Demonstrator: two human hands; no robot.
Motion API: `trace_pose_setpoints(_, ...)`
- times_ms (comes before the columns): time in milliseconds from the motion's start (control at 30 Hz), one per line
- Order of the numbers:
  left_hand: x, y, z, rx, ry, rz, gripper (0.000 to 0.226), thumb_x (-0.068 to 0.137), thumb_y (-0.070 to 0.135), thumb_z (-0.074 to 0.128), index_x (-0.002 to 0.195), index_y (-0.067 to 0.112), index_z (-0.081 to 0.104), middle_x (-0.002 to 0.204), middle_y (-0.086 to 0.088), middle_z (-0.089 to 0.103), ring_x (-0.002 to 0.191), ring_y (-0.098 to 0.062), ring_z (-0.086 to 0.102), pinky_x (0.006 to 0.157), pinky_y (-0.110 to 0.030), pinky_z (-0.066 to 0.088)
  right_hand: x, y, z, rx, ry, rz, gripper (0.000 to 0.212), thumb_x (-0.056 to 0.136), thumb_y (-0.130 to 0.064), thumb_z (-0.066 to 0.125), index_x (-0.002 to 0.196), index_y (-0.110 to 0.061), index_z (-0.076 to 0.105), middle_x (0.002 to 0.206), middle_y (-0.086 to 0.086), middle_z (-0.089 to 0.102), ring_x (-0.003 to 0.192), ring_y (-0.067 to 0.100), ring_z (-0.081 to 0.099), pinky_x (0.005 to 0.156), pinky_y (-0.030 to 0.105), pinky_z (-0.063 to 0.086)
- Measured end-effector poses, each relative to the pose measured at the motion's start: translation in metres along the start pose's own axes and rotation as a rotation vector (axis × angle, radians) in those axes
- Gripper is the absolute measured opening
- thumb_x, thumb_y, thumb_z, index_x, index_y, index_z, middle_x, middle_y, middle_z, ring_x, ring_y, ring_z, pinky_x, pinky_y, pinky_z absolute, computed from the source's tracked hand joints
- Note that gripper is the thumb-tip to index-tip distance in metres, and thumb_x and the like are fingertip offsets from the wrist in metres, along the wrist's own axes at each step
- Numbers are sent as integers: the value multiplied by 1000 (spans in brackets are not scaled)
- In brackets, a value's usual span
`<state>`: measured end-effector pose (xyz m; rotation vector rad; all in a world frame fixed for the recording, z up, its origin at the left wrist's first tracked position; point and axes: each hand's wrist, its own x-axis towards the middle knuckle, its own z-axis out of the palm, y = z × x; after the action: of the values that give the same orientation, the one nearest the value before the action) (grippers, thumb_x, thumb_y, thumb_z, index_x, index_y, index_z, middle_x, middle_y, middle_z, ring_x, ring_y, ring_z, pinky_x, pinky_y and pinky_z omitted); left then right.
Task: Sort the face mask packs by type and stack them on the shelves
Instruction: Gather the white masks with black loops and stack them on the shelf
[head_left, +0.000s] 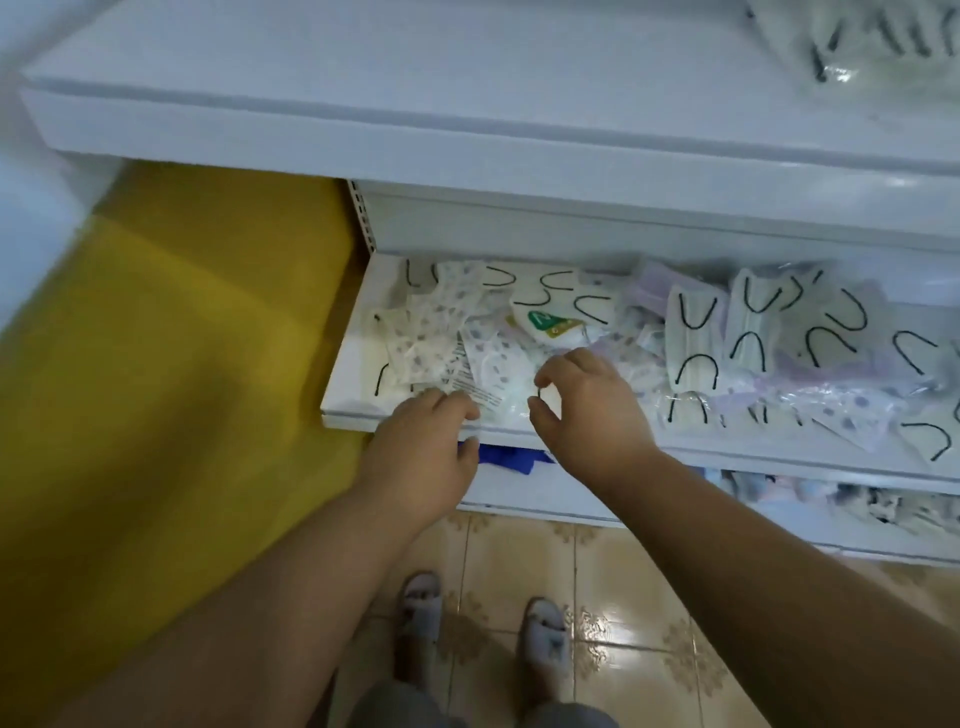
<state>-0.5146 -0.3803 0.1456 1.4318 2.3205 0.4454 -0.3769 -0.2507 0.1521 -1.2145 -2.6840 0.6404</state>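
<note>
I'm over the white metal middle shelf (347, 364). My left hand (422, 457) rests relaxed-open on the spotted clear-plastic mask packs (415, 332) at its front edge, steadying them; my right hand (582, 410) hovers just beside, thumb and forefinger narrowed, empty, ready to pluck one.

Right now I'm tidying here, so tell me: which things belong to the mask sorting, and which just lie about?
For the job: spotted mask packs, black-loop mask packs, green-label pack, middle shelf, left hand, right hand.

Lying about: blue item beneath, yellow panel, slippers.
</note>
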Motion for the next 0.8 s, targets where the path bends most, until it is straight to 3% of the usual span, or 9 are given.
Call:
trace_pose_setpoints(233,103,-16,35,0,-31,5,31,98,26,55,129,26,55,130,3,55,117,-19,52,96,-37,48,92,53,50,-88,-38,177,38,96,-31,55,131,-17,59,147,4,40,121,25,54,102,37,46)
trace_pose_setpoints(500,139,-23,89,-152,-11,-51,29,97,22,57,127,25,57,126,1,55,111,-20,54,96,-38,48,187,90,88,-185,-320,210,43,100,-28,50,142,-18,50,165,10,8,141,31,39,107,38,41)
trace_pose_setpoints(567,144,-26,97,-178,7,-63,28,97,21,56,125,25,58,125,3,55,114,-18,52,97,-36,47,205,104,90,-267,-432,217,42,99,-19,49,141,-14,49,156,17,28,145,32,33,106,43,45)
trace_pose_setpoints(633,148,-29,100,-225,29,-91,26,98,19,56,123,26,59,125,4,55,116,-17,52,99,-36,47,213,119,96,-296,-454,175,31,96,-13,49,125,-9,57,126,14,53,122,29,51,90,39,52)
trace_pose_setpoints(733,153,-31,105,-319,33,-149,25,99,17,54,122,25,60,127,4,55,117,-14,54,100,-33,46,206,128,100,-245,-283,200,19,96,-17,46,108,-11,60,102,6,60,83,19,56,67,28,43)
trace_pose_setpoints(800,161,-24,108,-492,24,-241,25,99,21,56,124,24,61,127,5,57,113,-12,55,98,-29,44,188,124,95,-143,-165,241,27,98,-19,44,119,-13,61,107,6,62,91,23,61,71,29,45)
